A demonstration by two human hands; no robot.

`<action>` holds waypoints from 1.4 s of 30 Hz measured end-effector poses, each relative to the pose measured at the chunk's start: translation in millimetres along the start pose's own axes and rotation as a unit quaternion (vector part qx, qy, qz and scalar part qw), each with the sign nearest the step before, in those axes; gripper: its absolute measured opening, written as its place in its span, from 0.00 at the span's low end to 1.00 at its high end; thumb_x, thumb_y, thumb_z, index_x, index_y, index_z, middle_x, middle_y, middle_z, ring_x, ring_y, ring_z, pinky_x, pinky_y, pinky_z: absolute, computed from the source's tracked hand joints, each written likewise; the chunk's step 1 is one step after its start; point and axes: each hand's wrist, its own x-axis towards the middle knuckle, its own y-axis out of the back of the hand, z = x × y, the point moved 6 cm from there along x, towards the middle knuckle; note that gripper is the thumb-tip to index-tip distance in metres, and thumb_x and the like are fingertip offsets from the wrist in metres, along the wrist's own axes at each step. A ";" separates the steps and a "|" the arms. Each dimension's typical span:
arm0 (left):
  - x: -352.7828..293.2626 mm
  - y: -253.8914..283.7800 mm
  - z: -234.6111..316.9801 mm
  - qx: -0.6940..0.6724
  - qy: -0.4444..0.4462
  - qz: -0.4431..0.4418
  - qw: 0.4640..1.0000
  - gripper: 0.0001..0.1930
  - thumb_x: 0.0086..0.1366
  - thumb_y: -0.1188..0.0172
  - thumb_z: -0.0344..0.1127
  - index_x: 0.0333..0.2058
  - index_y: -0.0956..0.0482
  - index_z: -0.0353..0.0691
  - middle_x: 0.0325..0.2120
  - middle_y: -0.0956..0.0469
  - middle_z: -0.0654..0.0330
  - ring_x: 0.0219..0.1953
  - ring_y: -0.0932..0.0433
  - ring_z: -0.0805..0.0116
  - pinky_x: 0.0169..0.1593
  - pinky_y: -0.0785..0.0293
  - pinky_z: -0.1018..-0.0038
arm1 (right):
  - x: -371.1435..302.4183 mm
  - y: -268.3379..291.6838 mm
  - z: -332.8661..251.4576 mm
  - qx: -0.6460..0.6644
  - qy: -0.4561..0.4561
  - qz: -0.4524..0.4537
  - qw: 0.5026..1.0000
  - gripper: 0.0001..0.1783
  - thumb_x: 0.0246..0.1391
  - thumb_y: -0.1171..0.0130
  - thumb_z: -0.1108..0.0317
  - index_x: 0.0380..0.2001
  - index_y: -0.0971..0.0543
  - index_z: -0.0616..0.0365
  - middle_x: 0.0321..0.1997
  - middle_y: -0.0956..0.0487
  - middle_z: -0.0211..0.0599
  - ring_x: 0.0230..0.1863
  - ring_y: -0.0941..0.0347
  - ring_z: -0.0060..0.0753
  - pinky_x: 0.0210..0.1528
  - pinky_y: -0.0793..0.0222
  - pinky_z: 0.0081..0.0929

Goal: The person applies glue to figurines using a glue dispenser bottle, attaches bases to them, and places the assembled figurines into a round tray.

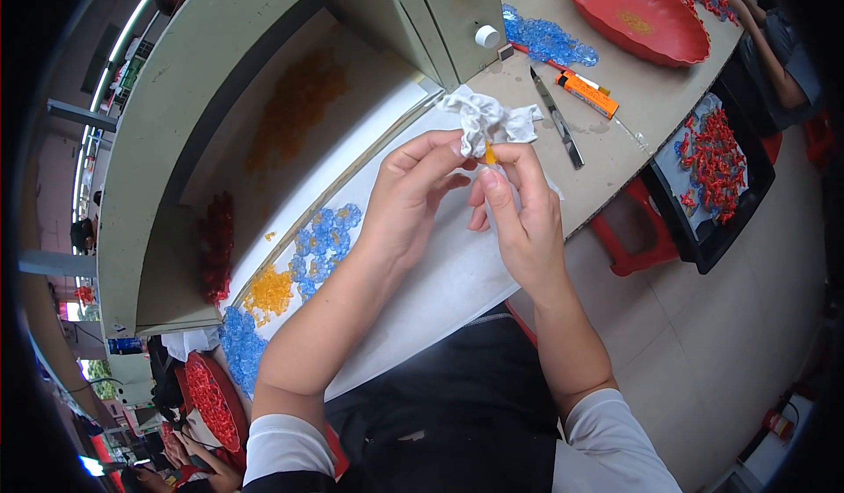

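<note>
My left hand [418, 181] and my right hand [527, 212] meet over the white work surface, fingers closed. Between their fingertips shows a small yellow-orange piece [491, 154], pinched by my right thumb and forefinger. A crumpled white cloth [492, 122] rises above it, its lower end at my left fingertips. Just right of the cloth lies a slim metal craft knife [558, 117]. Beyond it is an orange tube-like thing [587, 95] with a thin clear tip. My curled lower fingers are partly hidden.
A grey-green machine housing [158, 80] arches over the left. Blue pieces [323, 245] and yellow pieces [270, 293] lie beside my left forearm. A red scalloped tray [637, 14] sits far right. A black tray [694, 221] holds red pieces. Other people work at both sides.
</note>
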 end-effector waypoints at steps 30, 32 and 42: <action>16.2 -25.4 -11.4 -0.161 0.015 0.046 0.986 0.04 0.51 0.48 0.26 0.22 0.34 0.41 0.20 0.36 0.68 0.26 0.39 0.78 0.38 0.38 0.74 | 8.6 13.5 -8.8 -0.174 0.026 0.031 0.984 0.07 0.53 0.56 0.66 0.31 0.34 0.59 0.15 0.30 0.42 0.17 0.31 0.42 0.22 0.39 0.32; 20.6 -24.5 -11.2 -0.159 0.011 0.033 0.987 0.03 0.52 0.48 0.27 0.23 0.33 0.41 0.20 0.35 0.68 0.27 0.37 0.78 0.39 0.38 0.74 | 9.6 15.2 -7.6 -0.100 -0.021 -0.002 0.995 0.07 0.54 0.57 0.66 0.30 0.34 0.59 0.14 0.31 0.38 0.15 0.33 0.35 0.20 0.39 0.28; 69.1 -2.0 25.4 0.105 -0.089 0.069 0.988 0.06 0.51 0.44 0.33 0.26 0.26 0.38 0.23 0.27 0.66 0.27 0.32 0.77 0.35 0.37 0.79 | -24.4 16.5 17.4 0.233 -0.140 -0.124 0.954 0.08 0.56 0.62 0.66 0.29 0.36 0.58 0.16 0.32 0.36 0.11 0.38 0.22 0.15 0.41 0.15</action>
